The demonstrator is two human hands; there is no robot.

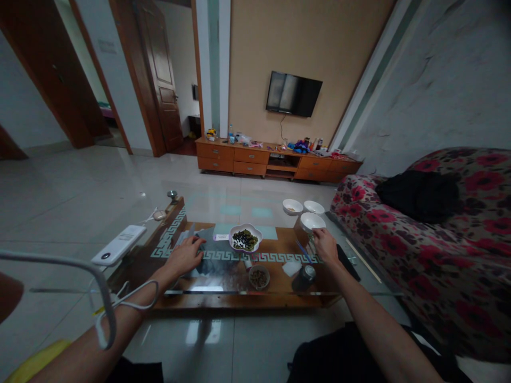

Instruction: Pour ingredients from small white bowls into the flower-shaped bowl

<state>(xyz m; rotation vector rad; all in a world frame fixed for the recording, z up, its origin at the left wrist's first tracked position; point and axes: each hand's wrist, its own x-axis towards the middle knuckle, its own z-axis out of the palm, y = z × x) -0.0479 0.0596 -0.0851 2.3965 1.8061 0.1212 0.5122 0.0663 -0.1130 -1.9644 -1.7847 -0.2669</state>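
Observation:
My left hand [184,257] lies on a dark grey sheet [211,250] on the glass coffee table [239,291], fingers apart, close to a white scalloped bowl [245,239] of green and dark pieces. My right hand [325,246] has its fingers on the rim of a tilted white bowl [312,222], above a clear glass [302,234]. Between my hands are a small bowl of brownish food [259,277], a white tissue [291,268] and a dark can [304,277]. A white cable [128,300] loops around my left forearm.
Two white bowls [303,207] stand behind my right hand. A white power bank [118,244] lies at the table's left. A black slab [347,261] and a thin stick [362,259] lie at the right, beside a floral sofa [439,255]. A wooden TV cabinet [275,159] stands beyond.

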